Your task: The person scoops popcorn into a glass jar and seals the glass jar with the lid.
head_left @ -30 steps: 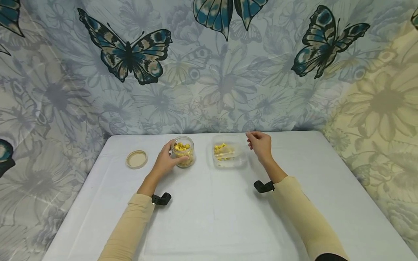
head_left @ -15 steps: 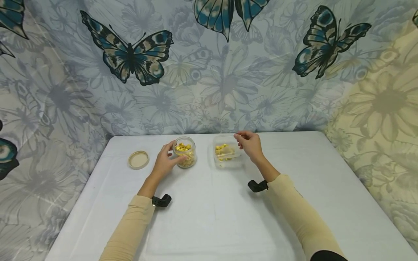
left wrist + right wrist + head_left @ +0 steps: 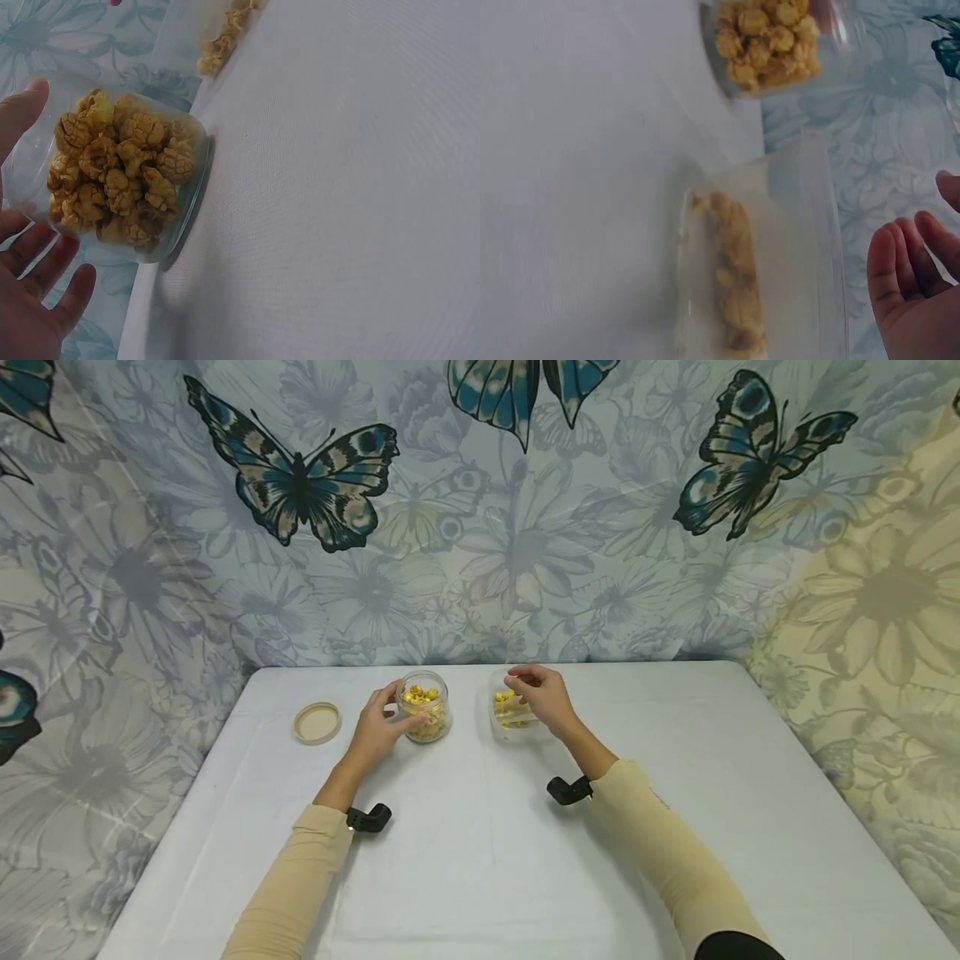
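My left hand [image 3: 378, 727] grips a clear glass jar [image 3: 424, 733] from its left side, thumb across the front. The jar stands upright and lidless, and golden popcorn [image 3: 116, 165] fills much of it in the left wrist view. To its right sits a clear plastic container [image 3: 821, 247] with some popcorn [image 3: 739, 277] at its bottom. Over that container's right part hovers my right hand [image 3: 546, 700], hiding some of it. Its fingers [image 3: 885, 262] are loosely bent in the right wrist view, and nothing shows between them and the thumb.
A round, pale-rimmed lid [image 3: 317, 723] lies left of the left hand. White cloth covers the table [image 3: 465, 860]. Behind its back edge hangs a butterfly-patterned fabric [image 3: 517, 568]. Each wrist wears a small black camera [image 3: 570, 790].
My right hand has moved left, from beside the plastic container's right edge to over the container. The left hand keeps its hold on the jar, which has stayed put.
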Demonstrator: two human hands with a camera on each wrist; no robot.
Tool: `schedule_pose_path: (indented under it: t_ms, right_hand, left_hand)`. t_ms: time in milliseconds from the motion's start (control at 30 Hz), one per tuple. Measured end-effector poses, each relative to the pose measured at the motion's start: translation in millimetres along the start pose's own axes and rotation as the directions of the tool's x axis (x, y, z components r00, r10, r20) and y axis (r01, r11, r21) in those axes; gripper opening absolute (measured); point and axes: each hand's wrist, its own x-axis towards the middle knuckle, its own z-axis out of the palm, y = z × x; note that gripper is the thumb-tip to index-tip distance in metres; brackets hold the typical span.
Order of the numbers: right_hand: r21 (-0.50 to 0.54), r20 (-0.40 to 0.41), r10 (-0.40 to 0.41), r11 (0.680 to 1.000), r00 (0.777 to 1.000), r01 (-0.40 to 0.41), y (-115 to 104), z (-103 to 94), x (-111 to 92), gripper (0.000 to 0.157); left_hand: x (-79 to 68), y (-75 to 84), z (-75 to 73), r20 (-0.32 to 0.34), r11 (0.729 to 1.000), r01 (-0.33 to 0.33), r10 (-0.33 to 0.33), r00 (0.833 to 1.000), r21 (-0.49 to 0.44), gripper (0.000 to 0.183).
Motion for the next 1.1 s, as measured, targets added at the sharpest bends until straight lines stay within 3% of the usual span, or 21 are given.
schedule_pose_path:
  t_ms: [300,633,967,1100]
  right_hand:
    - [-0.018,0.087,-0.029,0.999,0.996,0.031,-8.0,27.5,3.4,0.038]
    - [-0.017,0.16,-0.011,1.0,0.987,0.014,-15.3,54.8,1.7,0.046]
    - [-0.091,0.263,-0.007,0.995,0.965,0.032,-19.4,74.7,-0.3,0.075]
    - [-0.095,0.294,-0.005,0.995,0.956,0.035,-16.1,83.2,1.0,0.078]
  left_hand:
    - [1.5,1.7,-2.6,0.028,1.0,0.02,-0.02,0.999,-0.002,0.083]
    - [0.4,1.6,-4.5,0.042,1.0,0.011,-0.011,0.999,-0.005,0.08]
    - [0.1,0.4,-6.6,0.051,1.0,-0.004,0.003,0.999,0.026,0.08]
    - [-0.4,-1.0,-8.1,0.062,1.0,-0.01,0.009,0.998,0.028,0.081]
